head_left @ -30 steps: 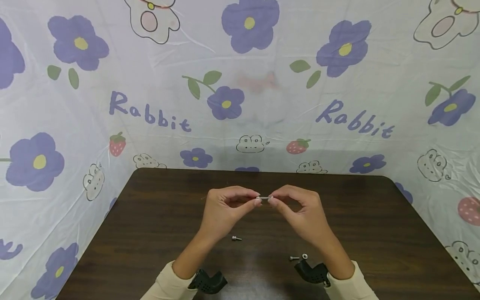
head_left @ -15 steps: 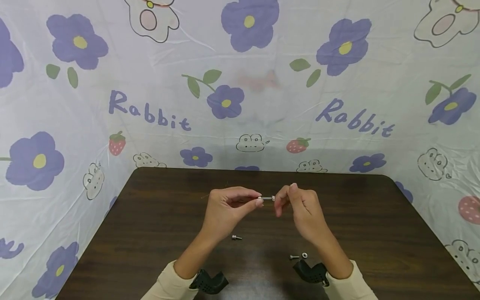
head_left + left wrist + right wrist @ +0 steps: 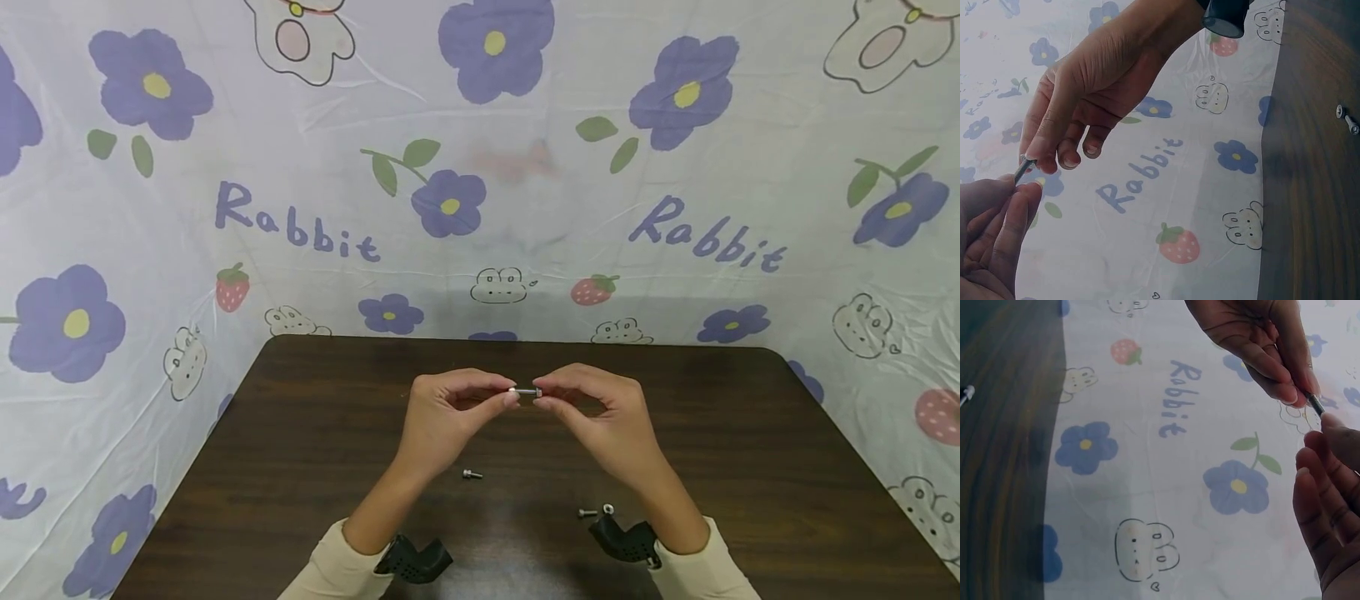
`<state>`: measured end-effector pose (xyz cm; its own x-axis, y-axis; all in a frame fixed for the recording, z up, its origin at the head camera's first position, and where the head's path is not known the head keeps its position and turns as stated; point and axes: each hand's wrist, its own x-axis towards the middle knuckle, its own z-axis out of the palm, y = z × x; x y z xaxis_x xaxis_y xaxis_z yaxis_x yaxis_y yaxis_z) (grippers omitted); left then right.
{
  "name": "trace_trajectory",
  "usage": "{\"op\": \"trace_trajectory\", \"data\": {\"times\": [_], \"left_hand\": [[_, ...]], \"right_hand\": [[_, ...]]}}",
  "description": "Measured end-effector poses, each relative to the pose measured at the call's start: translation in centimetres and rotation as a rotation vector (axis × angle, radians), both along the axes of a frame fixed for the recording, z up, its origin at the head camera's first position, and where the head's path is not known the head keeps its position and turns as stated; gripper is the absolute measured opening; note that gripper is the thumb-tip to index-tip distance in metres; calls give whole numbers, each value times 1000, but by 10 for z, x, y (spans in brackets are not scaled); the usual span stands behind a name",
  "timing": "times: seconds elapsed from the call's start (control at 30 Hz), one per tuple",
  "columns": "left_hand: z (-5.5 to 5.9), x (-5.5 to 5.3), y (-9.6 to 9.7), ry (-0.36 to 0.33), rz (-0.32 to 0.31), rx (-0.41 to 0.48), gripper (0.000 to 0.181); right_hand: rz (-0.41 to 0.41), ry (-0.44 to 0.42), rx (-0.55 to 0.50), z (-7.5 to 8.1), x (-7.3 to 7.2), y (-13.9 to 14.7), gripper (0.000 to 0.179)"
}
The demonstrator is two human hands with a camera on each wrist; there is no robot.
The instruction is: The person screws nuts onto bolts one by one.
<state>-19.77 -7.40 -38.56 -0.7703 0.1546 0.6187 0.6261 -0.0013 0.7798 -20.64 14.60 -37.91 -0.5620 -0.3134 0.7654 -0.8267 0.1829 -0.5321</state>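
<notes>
A small metal screw (image 3: 526, 392) is held level between both hands, above the dark table. My left hand (image 3: 448, 421) pinches its left end between thumb and fingers. At the right end, thumb and index finger of my right hand (image 3: 606, 421) pinch a wider piece; whether it is a nut or the screw's head I cannot tell. Between the fingertips, the left wrist view shows the threaded shank (image 3: 1023, 169). The right wrist view also shows a short stretch of the shank (image 3: 1315, 404). Fingertips hide both ends.
On the table (image 3: 337, 450) a second screw (image 3: 472, 474) lies below the hands. Another screw (image 3: 587, 513) and a nut (image 3: 608, 509) lie near the right wrist's black camera mount (image 3: 624, 540). A patterned cloth (image 3: 300, 292) hangs behind the table.
Half a second ago my right hand was off the screw's right end, its thumb lifted; now it pinches that end again. The left hand keeps its hold almost in place.
</notes>
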Motion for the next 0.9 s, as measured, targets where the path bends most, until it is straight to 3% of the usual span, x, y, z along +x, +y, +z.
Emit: {"op": "trace_trajectory", "data": {"times": [0.3, 0.53, 0.77, 0.9], "left_hand": [[-1, 1, 1, 9, -33, 1, 11], [-1, 0, 3, 17, -42, -18, 11], [-2, -2, 2, 18, -26, -6, 10], [-1, -2, 0, 19, -20, 1, 11]], "right_hand": [[-13, -101, 81, 0, 4, -1, 14], [-32, -135, 93, -4, 4, -5, 34], [-45, -118, 64, 1, 4, -1, 21], [-23, -65, 70, 5, 4, 2, 40]]}}
